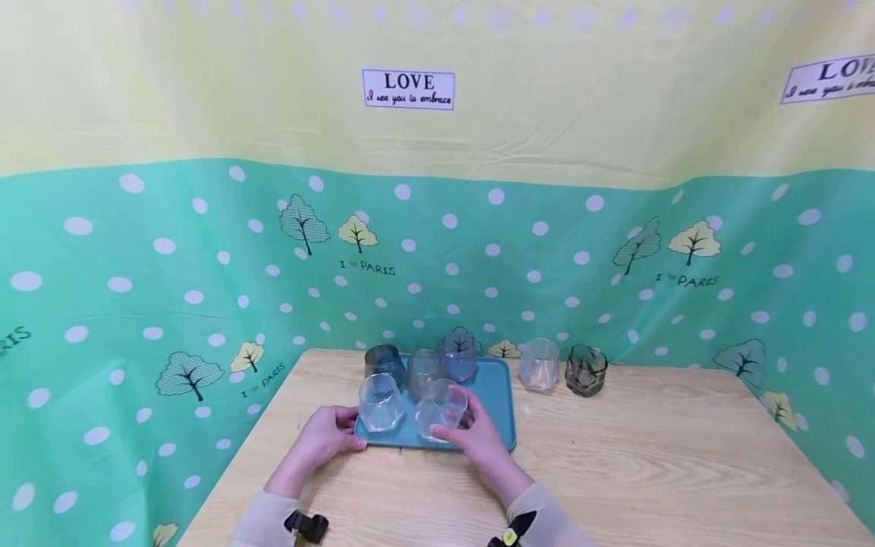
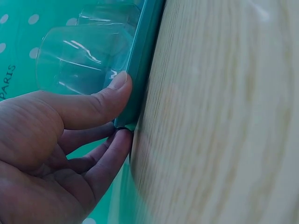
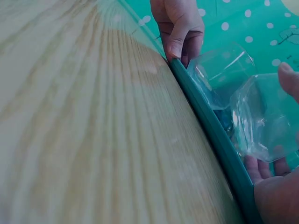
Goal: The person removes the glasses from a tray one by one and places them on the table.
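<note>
A blue-green rectangular tray (image 1: 497, 403) lies on the wooden table. At its front left corner my left hand (image 1: 323, 435) pinches the edge, thumb on the rim and fingers below, as the left wrist view shows. My right hand (image 1: 481, 434) holds a clear faceted glass (image 1: 437, 410) from its right side, over the front of the tray. To the left stands another clear glass (image 1: 381, 404). Behind these two, the tray carries a dark glass (image 1: 384, 360), a greyish glass (image 1: 423, 365) and a purple-tinted glass (image 1: 459, 357). In the right wrist view, the held glass (image 3: 264, 121) appears tilted.
Right of the tray, a clear glass (image 1: 538, 366) and a brown smoky glass (image 1: 585, 371) stand on the table (image 1: 656, 456) near its back edge. A green and yellow patterned curtain (image 1: 437, 266) hangs behind and along the sides.
</note>
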The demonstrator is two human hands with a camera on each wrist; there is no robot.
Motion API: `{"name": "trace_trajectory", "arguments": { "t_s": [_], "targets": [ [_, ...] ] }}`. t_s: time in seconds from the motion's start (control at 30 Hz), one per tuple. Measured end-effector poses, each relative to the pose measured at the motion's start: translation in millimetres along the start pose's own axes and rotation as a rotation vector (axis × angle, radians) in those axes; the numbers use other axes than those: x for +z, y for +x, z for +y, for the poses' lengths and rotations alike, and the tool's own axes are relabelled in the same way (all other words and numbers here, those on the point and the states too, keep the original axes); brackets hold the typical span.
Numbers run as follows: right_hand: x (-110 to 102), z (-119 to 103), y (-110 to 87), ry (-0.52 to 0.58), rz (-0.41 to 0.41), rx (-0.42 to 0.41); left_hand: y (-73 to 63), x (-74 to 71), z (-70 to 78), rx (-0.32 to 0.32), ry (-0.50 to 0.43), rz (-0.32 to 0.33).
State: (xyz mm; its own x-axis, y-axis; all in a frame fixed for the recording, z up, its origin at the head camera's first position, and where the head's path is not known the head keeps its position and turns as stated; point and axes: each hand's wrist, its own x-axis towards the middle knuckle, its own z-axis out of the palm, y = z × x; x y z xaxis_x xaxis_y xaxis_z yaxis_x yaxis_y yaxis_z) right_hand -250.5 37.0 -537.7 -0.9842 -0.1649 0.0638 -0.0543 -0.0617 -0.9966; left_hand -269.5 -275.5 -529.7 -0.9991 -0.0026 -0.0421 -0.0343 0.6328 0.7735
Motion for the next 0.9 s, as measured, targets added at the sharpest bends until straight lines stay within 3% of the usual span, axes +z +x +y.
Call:
{"name": "trace_trajectory", "arguments": {
  "t_s": [0.17,0.4,0.73,0.9],
  "targets": [
    [-19,1,-2.0,0.038,-0.039,-0.024,-0.6,-1.5,-1.1,0.000,0.009,0.003],
    [-66,-6,-8.9,0.026,-0.054,-0.032,2.4,-0.4,1.6,0.005,-0.013,-0.001],
    [-161,-16,-30.8,-0.134,0.040,-0.085,3.4,-3.1,5.6,-0.021,-0.020,-0.006],
    [-204,-24,-50.5,-0.156,0.115,-0.090,3.3,-1.4,4.6,-0.017,-0.010,-0.008]
  ]
}}
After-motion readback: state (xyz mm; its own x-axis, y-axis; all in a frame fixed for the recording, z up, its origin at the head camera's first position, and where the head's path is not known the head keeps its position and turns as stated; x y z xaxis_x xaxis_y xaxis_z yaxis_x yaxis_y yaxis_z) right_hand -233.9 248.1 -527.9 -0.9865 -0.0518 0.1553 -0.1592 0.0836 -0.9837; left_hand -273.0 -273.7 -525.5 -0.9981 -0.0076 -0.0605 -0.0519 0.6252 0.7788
